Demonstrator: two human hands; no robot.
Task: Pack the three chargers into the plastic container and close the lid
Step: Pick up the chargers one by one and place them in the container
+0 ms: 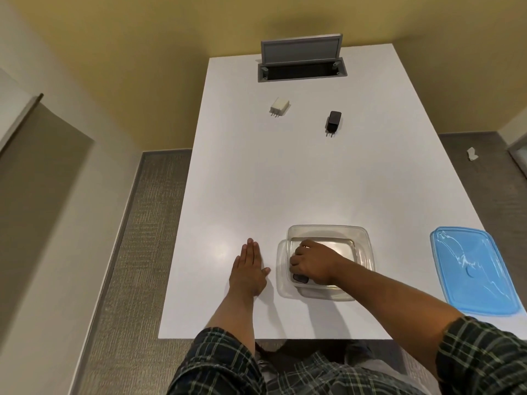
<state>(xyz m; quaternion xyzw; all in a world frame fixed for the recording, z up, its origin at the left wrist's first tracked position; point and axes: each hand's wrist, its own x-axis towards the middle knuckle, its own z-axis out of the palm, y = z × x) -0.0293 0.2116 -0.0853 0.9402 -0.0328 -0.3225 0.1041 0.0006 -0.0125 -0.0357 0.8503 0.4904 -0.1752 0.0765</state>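
Note:
A clear plastic container (362,238) stands near the front of the white table (285,181). My right hand (312,262) reaches down inside it, fingers closed over a dark charger (300,278) at the container's near-left corner; most of that charger is hidden under the hand. My left hand (250,266) lies flat on the table just left of the container, fingers together, holding nothing. A white charger (279,106) lies at the far left of the table. A black charger (333,122) lies at the far middle. The blue lid (473,270) rests on the table at the right edge.
An open grey cable hatch (302,71) with its raised flap (301,48) sits at the table's far end. The floor on the right holds a scrap of white paper (472,153). My plaid sleeves fill the bottom of the view.

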